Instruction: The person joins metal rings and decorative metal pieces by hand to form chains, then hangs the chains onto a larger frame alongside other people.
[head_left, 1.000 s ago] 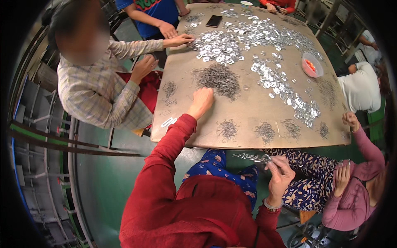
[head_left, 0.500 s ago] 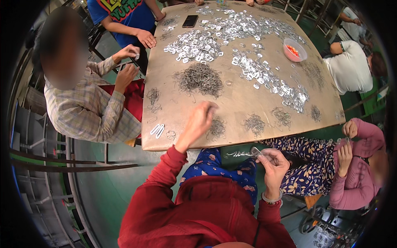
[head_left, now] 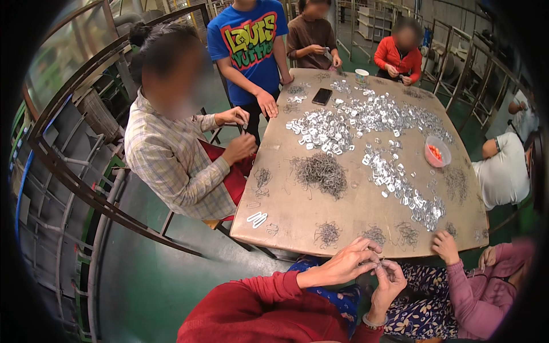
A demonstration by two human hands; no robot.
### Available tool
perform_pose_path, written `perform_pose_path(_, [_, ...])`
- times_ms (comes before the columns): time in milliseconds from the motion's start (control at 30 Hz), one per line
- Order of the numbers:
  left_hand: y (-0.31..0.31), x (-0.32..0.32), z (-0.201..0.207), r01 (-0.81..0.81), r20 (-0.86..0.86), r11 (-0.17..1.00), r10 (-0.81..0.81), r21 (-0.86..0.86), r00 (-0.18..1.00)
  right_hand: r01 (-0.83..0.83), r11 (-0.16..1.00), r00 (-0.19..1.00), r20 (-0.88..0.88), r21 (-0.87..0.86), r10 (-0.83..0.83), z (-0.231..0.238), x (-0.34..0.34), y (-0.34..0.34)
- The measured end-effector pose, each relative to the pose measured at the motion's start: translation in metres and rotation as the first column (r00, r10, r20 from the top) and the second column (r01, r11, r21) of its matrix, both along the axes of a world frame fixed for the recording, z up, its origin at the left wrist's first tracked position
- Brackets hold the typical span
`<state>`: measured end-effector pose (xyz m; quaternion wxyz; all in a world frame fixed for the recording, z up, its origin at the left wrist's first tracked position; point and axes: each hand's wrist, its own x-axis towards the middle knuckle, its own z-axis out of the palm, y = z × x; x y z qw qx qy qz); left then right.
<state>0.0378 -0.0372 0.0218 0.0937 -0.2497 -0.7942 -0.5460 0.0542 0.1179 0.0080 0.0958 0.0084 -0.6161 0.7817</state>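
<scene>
Just off the near edge of the table, my left hand and my right hand meet at their fingertips. Both are closed in a pinch. Something small and thin sits between the fingertips, mostly hidden by the fingers; its kind is too small to make out. Closest to them on the tabletop are small heaps of bent wire pieces, one heap left of my hands and another heap straight behind them. Farther in lies a large pile of wire pieces.
Flat silvery metal buckles cover much of the tabletop. Also there are a phone, a pink bowl with orange things, and a cup. Co-workers surround the table; one person's hand reaches over the near right edge.
My left hand has come from over the table to my right hand, and their fingertips now meet. My view has tilted up and left. The pink-sleeved co-worker's hand has moved to the table edge.
</scene>
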Motion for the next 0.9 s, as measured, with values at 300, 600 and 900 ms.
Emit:
perform_pose_path(300, [-0.001,-0.008,-0.005,0.040,0.053,0.997,-0.044,0.069,0.998,-0.169,0.921,0.986,0.047,0.352,0.163,0.023,-0.056,0.046])
perform_pose_path(600, [-0.003,-0.004,-0.008,0.033,0.040,0.986,-0.040,0.163,0.998,-0.191,0.060,0.968,0.198,0.980,-0.156,-0.085,-0.281,0.006])
perform_pose_path(900, [0.008,-0.013,-0.027,0.097,0.121,0.966,-0.129,0.241,0.984,0.173,0.289,0.951,-0.236,0.941,0.201,-0.157,-0.318,0.013])
